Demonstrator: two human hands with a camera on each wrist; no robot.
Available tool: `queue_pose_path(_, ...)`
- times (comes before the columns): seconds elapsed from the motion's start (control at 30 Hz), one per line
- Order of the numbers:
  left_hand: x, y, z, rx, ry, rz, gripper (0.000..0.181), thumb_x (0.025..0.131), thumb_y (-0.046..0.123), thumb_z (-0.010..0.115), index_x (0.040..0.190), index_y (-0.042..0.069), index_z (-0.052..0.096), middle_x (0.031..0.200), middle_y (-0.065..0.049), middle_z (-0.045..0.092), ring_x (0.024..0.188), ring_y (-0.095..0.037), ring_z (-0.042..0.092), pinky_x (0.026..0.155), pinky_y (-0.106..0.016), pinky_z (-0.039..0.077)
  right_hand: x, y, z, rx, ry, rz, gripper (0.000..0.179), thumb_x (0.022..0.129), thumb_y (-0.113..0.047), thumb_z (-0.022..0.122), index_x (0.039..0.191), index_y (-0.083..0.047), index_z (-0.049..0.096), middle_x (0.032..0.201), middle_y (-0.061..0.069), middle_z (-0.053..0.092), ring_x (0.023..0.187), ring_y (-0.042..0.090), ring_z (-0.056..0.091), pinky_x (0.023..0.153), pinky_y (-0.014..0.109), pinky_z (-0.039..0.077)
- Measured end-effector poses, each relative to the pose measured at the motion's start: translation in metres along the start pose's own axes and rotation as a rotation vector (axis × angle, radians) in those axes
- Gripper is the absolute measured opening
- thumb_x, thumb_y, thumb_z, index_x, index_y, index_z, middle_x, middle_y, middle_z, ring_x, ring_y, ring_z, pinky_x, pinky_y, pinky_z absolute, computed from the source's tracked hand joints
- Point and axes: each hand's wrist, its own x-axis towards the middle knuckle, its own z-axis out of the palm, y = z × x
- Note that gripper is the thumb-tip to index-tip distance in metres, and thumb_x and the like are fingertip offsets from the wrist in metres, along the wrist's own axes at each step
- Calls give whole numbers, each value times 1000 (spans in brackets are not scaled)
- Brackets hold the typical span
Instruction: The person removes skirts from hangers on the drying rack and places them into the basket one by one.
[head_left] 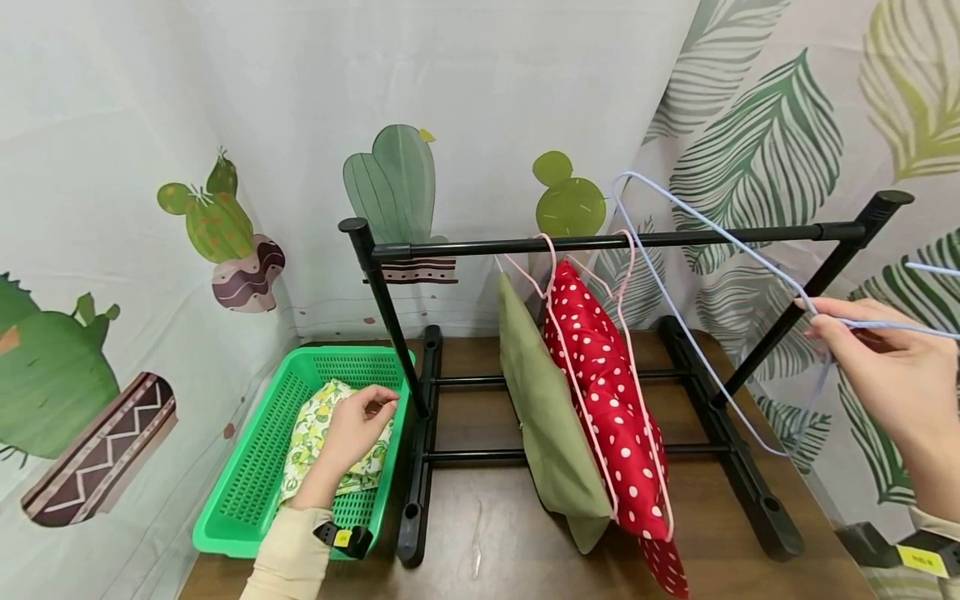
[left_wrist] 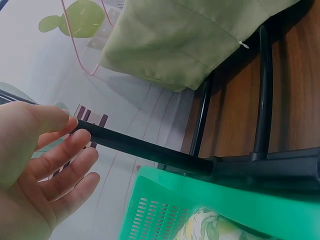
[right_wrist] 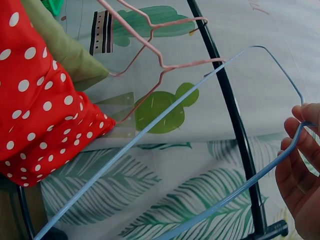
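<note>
A blue wire hanger [right_wrist: 250, 181] is pinched at its neck between the thumb and fingers of my right hand [head_left: 900, 367]. Its hanger body tilts across the right end of the black rack's top bar [head_left: 487, 247] in the head view, and the hook points off to the right. Over the green basket [head_left: 258, 454] is my left hand [head_left: 356, 429], fingers loosely bent and nothing in them. Below it lies a folded lemon-print cloth [head_left: 306, 429], partly hidden by the forearm. A red polka-dot cushion [head_left: 596, 375] and an olive green cushion [head_left: 543, 417] hang mid-rack.
Pink hangers [right_wrist: 132, 28] hook over the top bar and carry the cushions. Black feet [head_left: 757, 500] of the rack stand on a brown wooden table [head_left: 465, 517]. Behind is a white curtain [head_left: 487, 75] with cactus and leaf prints. The basket sits against the rack's left side.
</note>
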Motion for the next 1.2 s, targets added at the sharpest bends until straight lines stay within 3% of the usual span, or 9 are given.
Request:
queue_pose_path(0.13, 0, 2, 0, 0, -1, -1, 10, 89, 14, 60, 97, 14, 67, 86, 1, 67, 74, -11, 61, 67, -27, 52, -5, 8, -4, -60, -2, 29, 22, 82, 5, 63, 103, 7, 67, 83, -23, 62, 69, -7, 55, 65, 1, 41)
queue_pose_path(0.4, 0, 3, 1, -31, -12, -38, 11, 90, 17, 60, 98, 15, 66, 85, 1, 65, 75, -11, 60, 69, -29, 51, -12, 23, -9, -17, -52, 12, 24, 83, 10, 59, 106, 10, 64, 86, -20, 62, 67, -8, 58, 62, 2, 43)
queue_pose_path(0.6, 0, 4, 4, -47, -1, -28, 11, 90, 17, 60, 98, 15, 67, 86, 0, 66, 76, -12, 60, 68, -29, 51, -18, 31, -14, -48, -58, 28, 26, 84, 6, 60, 108, 0, 67, 83, -24, 61, 67, -11, 56, 61, 0, 41)
queue_pose_path(0.93, 1, 6, 7, -63, -8, -57, 10, 90, 18, 59, 97, 18, 66, 86, 2, 65, 76, -11, 59, 69, -28, 50, -30, 42, -18, -34, -93, 33, 23, 84, 8, 59, 106, 12, 63, 83, -23, 62, 65, -9, 56, 59, 3, 43)
queue_pose_path(1.2, 3, 6, 11, -44, 8, -50, 9, 90, 19, 60, 96, 17, 66, 87, 2, 66, 78, -11, 61, 70, -29, 51, -38, 48, -21, -26, -122, 48, 25, 84, 8, 59, 108, 10, 63, 84, -23, 62, 69, -11, 58, 59, 3, 43)
